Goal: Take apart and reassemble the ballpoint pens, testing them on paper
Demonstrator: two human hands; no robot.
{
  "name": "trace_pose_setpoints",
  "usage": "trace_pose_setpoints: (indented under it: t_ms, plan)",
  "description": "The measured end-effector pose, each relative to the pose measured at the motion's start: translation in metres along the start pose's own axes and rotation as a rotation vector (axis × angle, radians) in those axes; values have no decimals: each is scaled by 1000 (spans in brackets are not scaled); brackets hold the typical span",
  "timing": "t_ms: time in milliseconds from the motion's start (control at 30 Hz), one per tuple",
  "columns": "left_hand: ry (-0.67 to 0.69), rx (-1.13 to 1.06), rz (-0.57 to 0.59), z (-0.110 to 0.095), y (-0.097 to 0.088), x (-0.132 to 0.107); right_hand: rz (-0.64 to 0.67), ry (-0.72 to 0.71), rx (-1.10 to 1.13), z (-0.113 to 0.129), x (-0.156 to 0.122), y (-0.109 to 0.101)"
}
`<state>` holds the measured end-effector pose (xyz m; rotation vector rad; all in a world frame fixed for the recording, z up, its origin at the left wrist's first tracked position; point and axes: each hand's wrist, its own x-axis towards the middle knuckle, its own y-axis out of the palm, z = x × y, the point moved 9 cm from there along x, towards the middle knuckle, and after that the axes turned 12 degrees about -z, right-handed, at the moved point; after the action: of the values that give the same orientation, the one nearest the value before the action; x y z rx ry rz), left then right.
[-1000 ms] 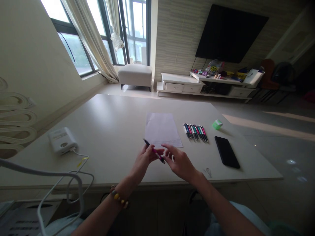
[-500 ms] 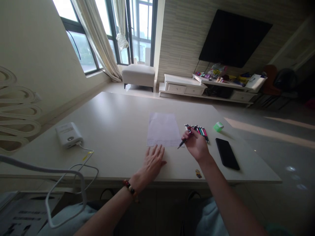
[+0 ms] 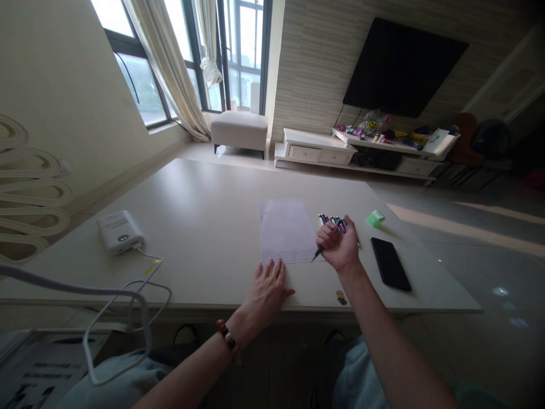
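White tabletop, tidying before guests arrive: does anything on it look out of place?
A small yellow cartoon-figure sticker lies on the white tabletop near its front edge, below the right hand gripping multicoloured pens; it looks stray, apart from everything else. The white paper sheet also sits slightly askew.

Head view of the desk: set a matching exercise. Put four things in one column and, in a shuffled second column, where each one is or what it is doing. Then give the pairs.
Things:
1. left hand
2. right hand
3. black phone
4. sheet of white paper

Places or states:
A. gripping a pen, tip toward the paper
B. lying right of the pens
C. resting on the tabletop at the paper's near edge
D. lying flat left of the pens

Pairs: 1-C, 2-A, 3-B, 4-D
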<state>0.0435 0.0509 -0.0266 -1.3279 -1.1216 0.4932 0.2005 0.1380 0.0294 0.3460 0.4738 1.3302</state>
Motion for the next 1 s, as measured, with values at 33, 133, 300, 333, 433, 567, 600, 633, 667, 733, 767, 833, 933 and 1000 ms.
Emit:
trace_pose_setpoints:
  t_ms: [33,133,300,333,433,567,600,633,667,733,767,833,933,1000]
  plan:
    - [13,-8,2,-4,0,-2,0,-11,-24,1,0,1]
    - [39,-22,9,-13,2,-8,-10,-9,-32,-2,4,3]
    - [55,-28,24,-16,6,-14,-96,80,-175,-29,10,4]
    - [57,-28,25,-16,7,-16,-87,104,-252,-37,9,6]
    - [68,-26,27,-17,10,-19,-6,149,-495,-58,1,16]
    - [88,1,37,-17,13,-22,41,112,-616,-66,-3,23]
    - [101,17,42,-17,15,-22,36,100,-622,-67,-2,24]
    - [117,38,44,-18,16,-22,41,86,-624,-69,-1,24]
    - [131,65,41,-18,18,-22,50,58,-624,-70,1,26]
    - [151,124,22,-18,21,-21,63,-37,-628,-71,4,30]
    - [156,150,8,-18,22,-21,59,-77,-634,-73,5,31]
    - [157,186,-18,-17,25,-20,52,-90,-645,-81,5,31]
    - [158,207,-46,-17,27,-20,88,-69,-701,-99,3,35]
    - [163,209,-48,-17,27,-21,58,-159,-757,-101,3,34]
